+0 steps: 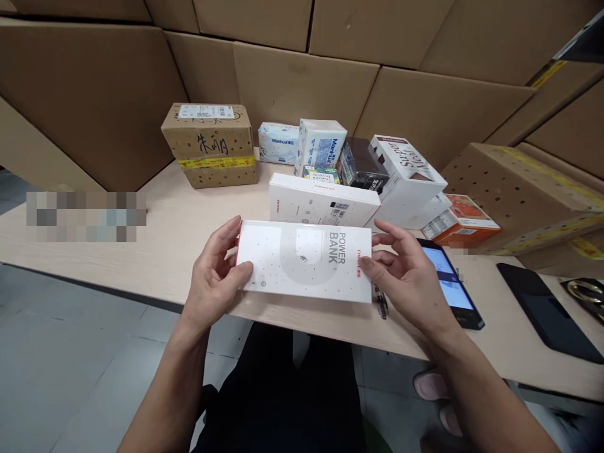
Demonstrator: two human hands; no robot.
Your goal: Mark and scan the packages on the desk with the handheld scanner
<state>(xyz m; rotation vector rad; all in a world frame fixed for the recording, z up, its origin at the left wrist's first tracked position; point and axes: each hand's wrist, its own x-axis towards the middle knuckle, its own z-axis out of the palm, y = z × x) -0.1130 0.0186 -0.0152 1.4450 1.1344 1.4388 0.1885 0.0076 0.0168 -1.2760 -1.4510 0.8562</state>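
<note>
A flat white power bank box (306, 261) is held level between my two hands, above the table's front edge. My left hand (218, 277) grips its left end, thumb on the printed face. At the right end my right hand (401, 270) pinches it, the thumb on top by the red lettering. Just behind stands a second white box (323, 200) with small printed icons. A pen (380, 302) lies beside my right hand, partly hidden by it. To the right of that hand, a phone or tablet with a lit screen (448, 277) rests on the table.
A taped carton (217, 148) stands at the back left. Tissue packs (321, 148), a dark box (361, 167), a tall white box (406, 173) and an orange box (462, 220) crowd the back. A black flat object (550, 311) lies right. Cardboard (302, 82) walls the table (179, 251).
</note>
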